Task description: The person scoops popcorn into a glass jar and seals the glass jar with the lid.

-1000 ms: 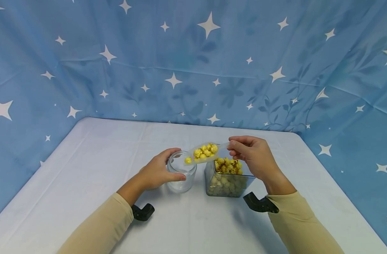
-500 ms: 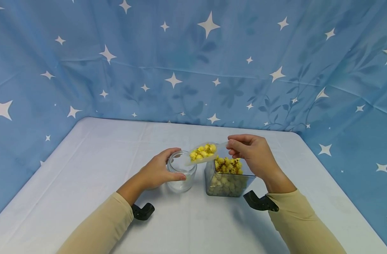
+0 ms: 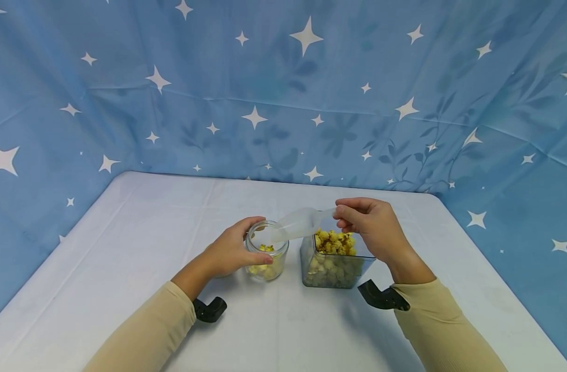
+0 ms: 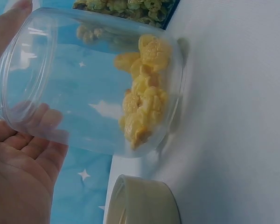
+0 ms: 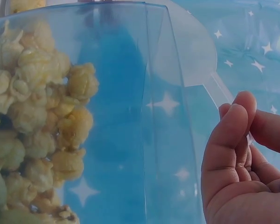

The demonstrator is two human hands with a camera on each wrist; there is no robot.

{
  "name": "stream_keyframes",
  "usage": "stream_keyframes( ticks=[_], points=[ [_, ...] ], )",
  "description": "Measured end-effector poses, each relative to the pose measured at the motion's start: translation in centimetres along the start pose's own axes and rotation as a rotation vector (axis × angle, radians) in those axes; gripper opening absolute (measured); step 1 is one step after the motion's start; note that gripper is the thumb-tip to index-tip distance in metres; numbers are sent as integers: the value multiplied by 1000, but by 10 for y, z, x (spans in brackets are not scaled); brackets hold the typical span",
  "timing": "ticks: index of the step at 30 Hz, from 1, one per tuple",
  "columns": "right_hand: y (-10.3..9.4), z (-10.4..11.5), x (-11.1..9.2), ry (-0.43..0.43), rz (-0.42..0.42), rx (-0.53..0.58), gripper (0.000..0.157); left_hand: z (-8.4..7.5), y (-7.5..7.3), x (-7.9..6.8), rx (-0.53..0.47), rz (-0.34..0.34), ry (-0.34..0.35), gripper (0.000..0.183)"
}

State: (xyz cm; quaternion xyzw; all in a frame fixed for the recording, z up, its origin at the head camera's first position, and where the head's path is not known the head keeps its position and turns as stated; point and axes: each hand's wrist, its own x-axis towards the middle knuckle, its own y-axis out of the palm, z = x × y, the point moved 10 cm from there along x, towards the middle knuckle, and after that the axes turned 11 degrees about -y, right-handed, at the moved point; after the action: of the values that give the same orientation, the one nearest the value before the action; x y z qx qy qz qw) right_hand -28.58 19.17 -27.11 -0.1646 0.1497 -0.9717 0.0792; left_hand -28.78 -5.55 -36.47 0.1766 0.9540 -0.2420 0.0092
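Observation:
My left hand (image 3: 234,250) grips a clear jar (image 3: 278,263) near its rim, thumb on the near side and fingers round the far side. Yellow popcorn (image 4: 147,93) lies at the jar's bottom in the left wrist view. Between thumb and fingertips, my right hand (image 3: 369,225) pinches the thin handle of a translucent white scoop (image 3: 299,223). The scoop's bowl carries no popcorn and slopes toward the jar, its tip over the mouth. Under the scoop and right hand stands a clear bluish square container (image 3: 332,274), partly filled with popcorn (image 5: 32,88).
A small cream-coloured round object (image 4: 151,203) stands on the table beside the jar, mostly hidden behind my left hand in the head view. The white-covered table (image 3: 172,212) ends at a blue star-patterned curtain (image 3: 274,93).
The popcorn has tumbled out of the scoop into the jar, and its bowl now shows bare. My left hand and the jar stayed in place; my right hand barely shifted.

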Motion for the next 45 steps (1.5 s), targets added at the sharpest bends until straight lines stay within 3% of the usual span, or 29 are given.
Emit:
stream_keyframes(
  ticks=[12,19,23,29,33,38,41,45],
  points=[
    [-14,-2,-7,-16,-63,115,37,-1,-2,0,35,-13,-5,97],
    [-29,-8,-20,-44,-109,272,13,-7,-3,-2,68,-28,7,94],
    [-43,-8,-26,-72,-127,313,16,-23,-8,-5,95,-58,68,88],
    [-68,-14,-39,-89,-173,379,19,-59,-9,-2,136,-59,151,87],
    [-85,-19,-49,-105,-201,407,20,-79,1,7,165,-18,174,91],
    [-103,-25,-58,-97,-220,363,20,-99,26,15,248,26,185,91],
    [-110,-27,-60,-82,-222,297,20,-107,42,19,315,53,179,89],
    [-116,-21,-56,-69,-213,123,16,-107,56,26,367,96,157,85]
  ],
)
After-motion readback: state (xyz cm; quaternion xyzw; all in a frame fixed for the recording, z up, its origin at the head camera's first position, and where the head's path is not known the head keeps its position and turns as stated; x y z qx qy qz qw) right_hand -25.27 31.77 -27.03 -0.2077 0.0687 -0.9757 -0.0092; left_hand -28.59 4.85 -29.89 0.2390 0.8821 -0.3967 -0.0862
